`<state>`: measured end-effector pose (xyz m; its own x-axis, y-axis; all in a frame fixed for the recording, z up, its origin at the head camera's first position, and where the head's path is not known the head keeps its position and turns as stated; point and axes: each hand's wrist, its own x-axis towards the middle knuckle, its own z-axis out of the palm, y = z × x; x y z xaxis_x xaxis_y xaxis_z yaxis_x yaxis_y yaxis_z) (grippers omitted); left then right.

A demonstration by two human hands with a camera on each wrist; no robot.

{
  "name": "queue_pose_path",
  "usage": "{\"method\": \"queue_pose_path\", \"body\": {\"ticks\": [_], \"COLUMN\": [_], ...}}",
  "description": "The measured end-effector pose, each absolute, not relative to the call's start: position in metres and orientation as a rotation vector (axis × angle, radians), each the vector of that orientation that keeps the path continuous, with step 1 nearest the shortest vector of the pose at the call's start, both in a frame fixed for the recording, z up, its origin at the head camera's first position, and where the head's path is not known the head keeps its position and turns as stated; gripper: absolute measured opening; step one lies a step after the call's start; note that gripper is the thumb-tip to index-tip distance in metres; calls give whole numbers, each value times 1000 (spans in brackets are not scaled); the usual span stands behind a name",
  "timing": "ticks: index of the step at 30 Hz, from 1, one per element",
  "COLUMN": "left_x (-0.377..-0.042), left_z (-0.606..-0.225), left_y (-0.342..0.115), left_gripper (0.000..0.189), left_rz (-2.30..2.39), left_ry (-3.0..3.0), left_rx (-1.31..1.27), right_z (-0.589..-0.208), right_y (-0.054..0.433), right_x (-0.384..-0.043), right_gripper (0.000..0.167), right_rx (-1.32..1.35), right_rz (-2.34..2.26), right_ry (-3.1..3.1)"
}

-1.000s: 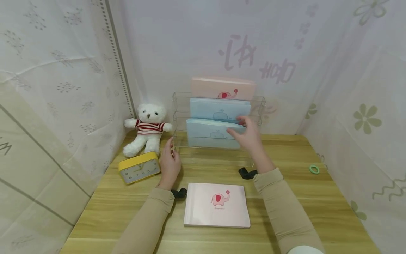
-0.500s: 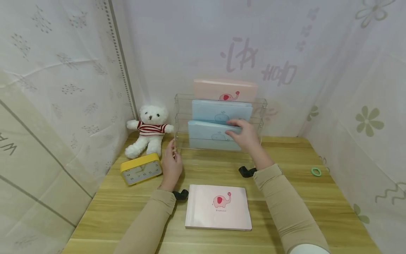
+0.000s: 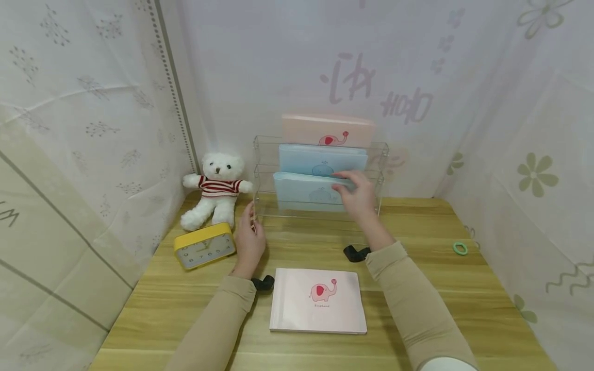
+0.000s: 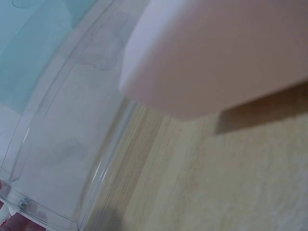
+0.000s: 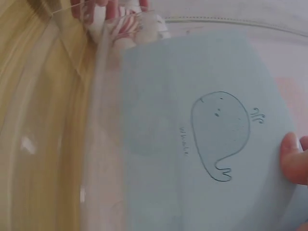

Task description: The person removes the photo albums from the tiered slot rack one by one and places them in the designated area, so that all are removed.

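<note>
Upright in the front slot of a clear acrylic rack (image 3: 315,215) stands a light blue whale booklet (image 3: 301,193). My right hand (image 3: 359,198) pinches its top edge toward the right corner, thumb on the cover and fingers behind. In the right wrist view the thumb (image 5: 292,159) presses beside the whale drawing. At the rack's left side my left hand (image 3: 250,239) grips the side panel between thumb and fingers. Behind the front booklet are a second blue whale booklet (image 3: 297,157) and, at the back, a pink elephant booklet (image 3: 301,129).
Another pink elephant booklet (image 3: 292,314) lies flat on the wooden table (image 3: 417,278) between the forearms. To the left are a yellow clock (image 3: 204,246) and a white teddy bear (image 3: 220,188) in a striped shirt. A green ring (image 3: 460,248) lies at the right.
My right hand has slid left along the front blue booklet's top edge and closed on it. The booklet has risen slightly in its slot. My left hand stays at the rack's side.
</note>
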<state>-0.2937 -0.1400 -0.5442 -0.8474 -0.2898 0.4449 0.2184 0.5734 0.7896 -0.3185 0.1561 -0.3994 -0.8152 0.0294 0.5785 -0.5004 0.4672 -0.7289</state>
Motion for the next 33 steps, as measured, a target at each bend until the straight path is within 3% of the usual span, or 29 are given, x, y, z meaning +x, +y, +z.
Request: {"method": "queue_pose_path", "body": {"ticks": [15, 33], "left_x": [-294, -296], "left_z": [-545, -543], "left_y": [-141, -140], "left_gripper": [59, 59], "left_rz": [-1256, -1276], "left_ry": [-2261, -2276], "left_rx": [55, 71], "right_z": [-371, -447], "right_y": [162, 174], "right_x": [-274, -259], "right_gripper": [30, 29], "right_rx": [470, 268], "right_rz": [1367, 1508], "right_ry": [-1998, -2520]}}
